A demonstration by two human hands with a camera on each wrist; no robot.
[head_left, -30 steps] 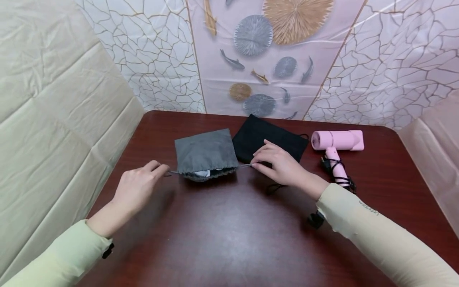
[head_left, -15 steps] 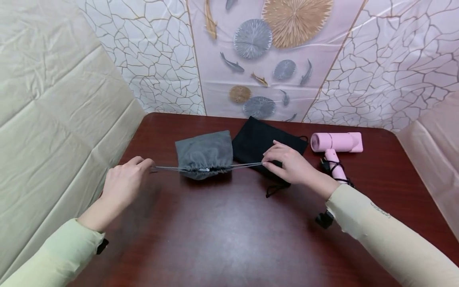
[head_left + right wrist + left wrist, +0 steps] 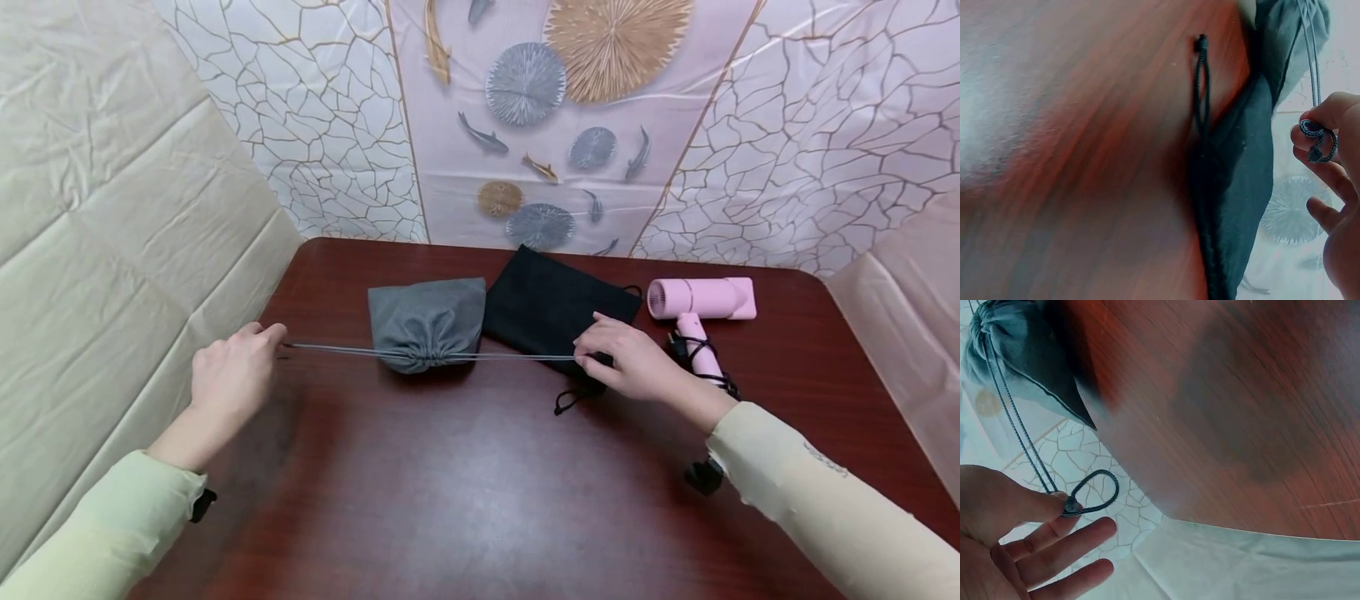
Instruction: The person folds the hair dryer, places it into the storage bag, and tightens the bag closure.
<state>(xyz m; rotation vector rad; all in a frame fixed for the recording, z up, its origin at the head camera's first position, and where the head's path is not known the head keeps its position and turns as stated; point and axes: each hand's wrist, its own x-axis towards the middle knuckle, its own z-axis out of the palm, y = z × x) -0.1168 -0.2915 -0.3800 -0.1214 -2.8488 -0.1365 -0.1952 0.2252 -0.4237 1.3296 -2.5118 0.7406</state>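
Observation:
A grey drawstring pouch (image 3: 427, 321) lies on the table, its mouth gathered tight and facing the person. Its cords stretch straight out to both sides. My left hand (image 3: 234, 371) pinches the end of the left cord (image 3: 337, 349) between thumb and index finger; a knotted loop (image 3: 1100, 487) sticks out past the fingertips in the left wrist view. On the other side my right hand (image 3: 626, 358) pinches the right cord (image 3: 517, 357), whose knotted end (image 3: 1316, 144) curls at the fingers in the right wrist view. What the pouch contains is hidden.
A black drawstring pouch (image 3: 551, 304) lies flat right of the grey one, partly under my right hand, with a cord loop (image 3: 570, 402) toward the front. A pink hair dryer (image 3: 701, 298) with its cable wrapped round the handle lies farther right on the brown table (image 3: 465, 500).
Both hands have moved apart, left hand leftward and right hand rightward, drawing out the cords. The grey pouch's mouth has gone from gaping, with a white item visible inside, to gathered closed.

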